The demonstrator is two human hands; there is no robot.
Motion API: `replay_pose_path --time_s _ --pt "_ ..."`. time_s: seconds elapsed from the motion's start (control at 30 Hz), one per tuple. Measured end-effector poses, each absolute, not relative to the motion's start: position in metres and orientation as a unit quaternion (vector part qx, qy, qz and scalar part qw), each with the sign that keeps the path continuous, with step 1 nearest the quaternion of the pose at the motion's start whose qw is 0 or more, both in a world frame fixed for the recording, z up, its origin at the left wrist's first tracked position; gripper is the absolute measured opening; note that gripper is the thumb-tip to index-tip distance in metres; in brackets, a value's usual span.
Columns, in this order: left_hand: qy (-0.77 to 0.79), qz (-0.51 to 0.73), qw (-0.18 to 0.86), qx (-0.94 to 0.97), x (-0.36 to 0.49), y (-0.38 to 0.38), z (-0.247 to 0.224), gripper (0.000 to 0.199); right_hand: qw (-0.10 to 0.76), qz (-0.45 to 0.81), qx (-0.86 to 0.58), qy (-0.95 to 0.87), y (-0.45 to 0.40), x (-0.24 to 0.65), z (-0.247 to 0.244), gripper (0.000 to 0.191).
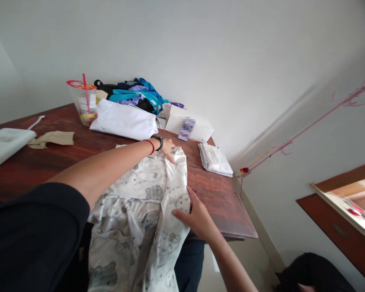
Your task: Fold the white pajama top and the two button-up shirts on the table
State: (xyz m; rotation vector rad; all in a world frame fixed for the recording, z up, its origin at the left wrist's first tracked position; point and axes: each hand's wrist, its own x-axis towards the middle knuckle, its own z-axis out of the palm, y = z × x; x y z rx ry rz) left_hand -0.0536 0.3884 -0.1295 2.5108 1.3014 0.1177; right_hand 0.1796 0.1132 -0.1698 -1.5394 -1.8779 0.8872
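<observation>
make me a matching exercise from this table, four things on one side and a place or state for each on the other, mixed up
1. cup
2. patterned cloth
3. folded pale cloth
4. white box

A. touched by the left hand and the right hand
B. has a blurred label on its side
C. has a red straw in it
D. lies near the table's right edge, touched by neither hand

Pairs: 1-C, 2-A, 3-D, 4-B

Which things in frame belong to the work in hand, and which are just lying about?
In use: cat-print garment; left hand on it; right hand at its edge; table.

Lying about: lidded cup; white packet; clothes pile; white box; tan scrap; white device; folded cloth (role unclear).
</observation>
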Motion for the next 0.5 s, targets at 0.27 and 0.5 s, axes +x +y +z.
replay_pose_path --time_s 0.27,0.5 --pt "0.426 -0.014 0.195 0.883 -0.039 0.397 -0.124 0.046 0.253 0.310 -0.617 -0.677 0.092 0.166 -0.160 0.082" --pt "0.394 -0.006 0.212 0.894 -0.050 0.385 -0.097 0.046 0.348 0.360 -0.588 -0.635 0.087 0.170 -0.171 0.079"
